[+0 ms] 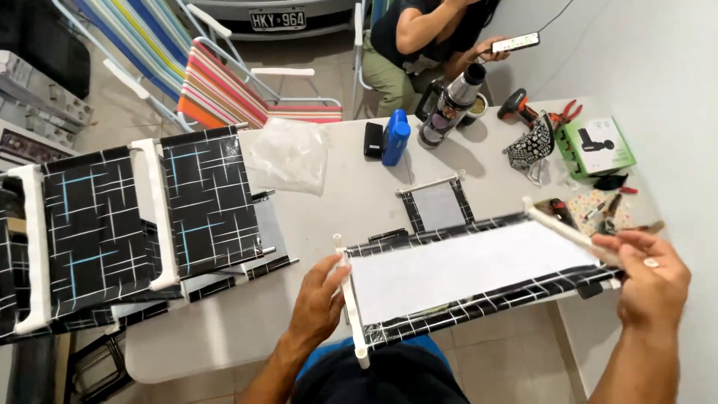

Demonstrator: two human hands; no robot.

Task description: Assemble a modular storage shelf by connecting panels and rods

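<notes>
A: What did the hands hold?

B: The left hand point(318, 303) gripped the near white plastic rod point(351, 303) of a long white fabric panel edged in black patterned vinyl point(471, 269). The right hand point(647, 280) pinched the far rod point(568, 232).

A: Where was the panel?

B: Stretched between both hands over the white table's point(224, 329) near edge. Finished black panels point(127, 224) lay stacked left; a blue bottle point(396, 137) stood far behind.

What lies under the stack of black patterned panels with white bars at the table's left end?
Under the stack of black patterned panels, similar black-edged panels poke out on the white table; whatever lies deeper is covered.
</notes>
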